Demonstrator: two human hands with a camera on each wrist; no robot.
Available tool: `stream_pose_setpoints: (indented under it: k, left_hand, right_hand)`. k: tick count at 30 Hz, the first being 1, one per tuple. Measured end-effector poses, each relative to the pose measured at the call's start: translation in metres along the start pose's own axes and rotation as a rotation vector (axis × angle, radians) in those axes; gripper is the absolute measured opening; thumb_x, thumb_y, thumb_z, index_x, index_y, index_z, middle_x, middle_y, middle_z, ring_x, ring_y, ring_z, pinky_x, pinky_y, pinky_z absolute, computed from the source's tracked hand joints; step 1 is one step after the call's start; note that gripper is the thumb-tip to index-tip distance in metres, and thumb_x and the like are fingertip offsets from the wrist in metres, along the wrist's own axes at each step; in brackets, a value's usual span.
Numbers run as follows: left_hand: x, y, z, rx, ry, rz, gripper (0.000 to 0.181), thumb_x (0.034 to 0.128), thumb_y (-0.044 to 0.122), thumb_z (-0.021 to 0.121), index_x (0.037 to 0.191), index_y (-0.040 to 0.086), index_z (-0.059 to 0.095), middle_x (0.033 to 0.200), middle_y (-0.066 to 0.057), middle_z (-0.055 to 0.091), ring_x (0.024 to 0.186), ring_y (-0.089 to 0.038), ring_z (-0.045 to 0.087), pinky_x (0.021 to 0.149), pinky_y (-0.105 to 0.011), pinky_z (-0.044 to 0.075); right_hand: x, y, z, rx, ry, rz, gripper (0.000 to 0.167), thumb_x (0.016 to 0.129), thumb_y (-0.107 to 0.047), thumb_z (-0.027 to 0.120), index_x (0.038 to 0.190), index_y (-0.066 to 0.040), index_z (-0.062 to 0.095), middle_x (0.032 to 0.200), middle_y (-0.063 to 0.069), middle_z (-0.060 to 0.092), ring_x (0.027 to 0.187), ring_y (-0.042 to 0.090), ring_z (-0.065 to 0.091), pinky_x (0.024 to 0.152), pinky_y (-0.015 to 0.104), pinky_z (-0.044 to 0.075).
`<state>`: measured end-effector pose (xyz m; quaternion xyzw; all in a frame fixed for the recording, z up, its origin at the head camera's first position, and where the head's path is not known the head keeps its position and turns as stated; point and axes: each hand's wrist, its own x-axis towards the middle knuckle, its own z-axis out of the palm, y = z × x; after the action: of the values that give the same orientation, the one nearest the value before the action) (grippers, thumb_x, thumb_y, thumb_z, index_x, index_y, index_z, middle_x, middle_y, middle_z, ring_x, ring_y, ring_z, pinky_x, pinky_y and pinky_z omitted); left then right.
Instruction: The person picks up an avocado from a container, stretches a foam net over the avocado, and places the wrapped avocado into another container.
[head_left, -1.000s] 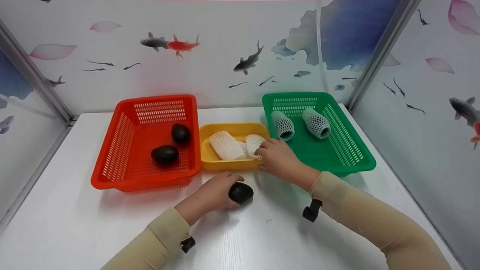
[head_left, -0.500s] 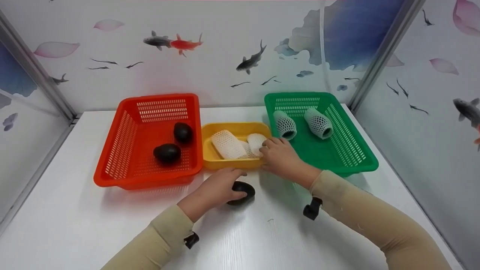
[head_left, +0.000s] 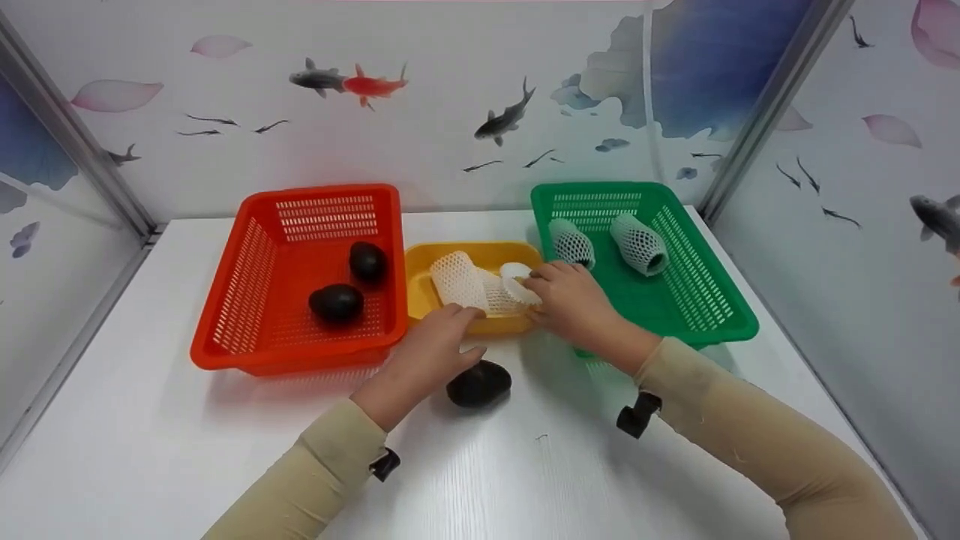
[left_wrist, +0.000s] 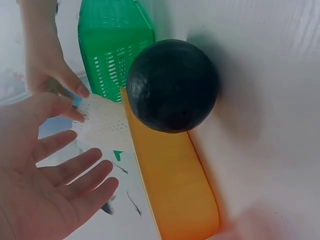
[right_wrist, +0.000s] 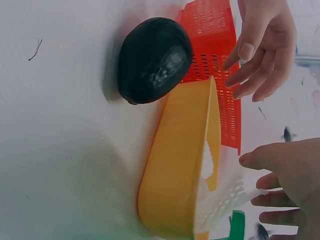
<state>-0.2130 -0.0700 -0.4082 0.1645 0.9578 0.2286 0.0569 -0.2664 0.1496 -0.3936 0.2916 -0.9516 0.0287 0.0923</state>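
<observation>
A dark avocado (head_left: 480, 386) lies on the white table in front of the yellow tray (head_left: 420, 296). My left hand (head_left: 424, 349) hovers behind and left of it, fingers spread, reaching to the tray's front rim; the left wrist view shows nothing in its grasp. At the tray's right end my right hand (head_left: 574, 300) pinches a white foam net sleeve (head_left: 520, 290) by its edge, between thumb and fingers. Another foam net sleeve (head_left: 457, 281) leans in the tray near my left fingertips.
To the left stands a red basket (head_left: 300, 355) with two avocados (head_left: 336, 303) in it. On the right, a green basket (head_left: 675, 319) holds two net-wrapped pieces (head_left: 639, 244). Printed wall panels (head_left: 442, 172) close off the back and sides.
My left hand has let go of the avocado on the table and moved up toward the tray. My right hand has shifted slightly, lifting the sleeve's edge, and the sleeves have moved.
</observation>
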Motion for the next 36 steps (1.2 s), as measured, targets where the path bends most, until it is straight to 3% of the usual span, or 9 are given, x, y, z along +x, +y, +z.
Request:
stream_pose_setpoints:
  k: [8, 16, 21, 30, 36]
  left_hand:
    - [0.004, -0.003, -0.003, -0.079, 0.073, -0.019, 0.051, 0.0878, 0.026, 0.073, 0.135, 0.017, 0.055, 0.126, -0.004, 0.057, 0.112, -0.019, 0.054, 0.096, -0.036, 0.048]
    - [0.004, -0.004, -0.004, -0.105, 0.125, -0.026, 0.055, 0.0882, 0.028, 0.073, 0.138, 0.019, 0.052, 0.131, -0.003, 0.055, 0.117, -0.018, 0.051, 0.099, -0.036, 0.046]
    - [0.004, -0.004, -0.005, -0.133, 0.14, -0.015, 0.058, 0.0881, 0.029, 0.073, 0.14, 0.018, 0.049, 0.133, -0.005, 0.053, 0.118, -0.018, 0.05, 0.1, -0.036, 0.045]
    - [0.004, -0.002, -0.006, -0.134, 0.161, -0.005, 0.069, 0.0834, 0.036, 0.078, 0.142, 0.018, 0.046, 0.136, -0.002, 0.051, 0.122, -0.019, 0.048, 0.103, -0.038, 0.042]
    - [0.003, -0.002, -0.004, -0.252, 0.135, -0.023, 0.078, 0.0768, 0.038, 0.083, 0.142, 0.022, 0.044, 0.137, 0.003, 0.048, 0.121, -0.016, 0.045, 0.103, -0.039, 0.043]
  right_hand:
    - [-0.006, 0.007, -0.015, 0.087, 0.111, -0.018, 0.035, 0.084, -0.012, 0.077, 0.116, -0.003, 0.069, 0.111, 0.012, 0.066, 0.106, 0.03, 0.056, 0.095, 0.045, 0.044]
    - [-0.014, 0.014, -0.025, 0.137, 0.365, -0.125, 0.012, 0.081, -0.005, 0.078, 0.093, -0.004, 0.074, 0.09, 0.007, 0.068, 0.089, 0.026, 0.062, 0.082, 0.042, 0.05]
    - [-0.018, 0.017, -0.031, 0.139, 0.489, -0.183, 0.007, 0.082, -0.005, 0.077, 0.088, -0.005, 0.073, 0.086, 0.006, 0.068, 0.082, 0.025, 0.062, 0.074, 0.038, 0.051]
    - [-0.028, 0.018, -0.036, 0.148, 0.585, -0.185, 0.009, 0.087, -0.008, 0.074, 0.093, -0.005, 0.068, 0.086, 0.006, 0.069, 0.079, 0.025, 0.061, 0.07, 0.036, 0.049]
    - [-0.033, 0.012, -0.035, 0.128, 0.616, -0.2, 0.011, 0.087, -0.006, 0.074, 0.095, -0.004, 0.066, 0.087, 0.008, 0.069, 0.081, 0.026, 0.06, 0.072, 0.037, 0.049]
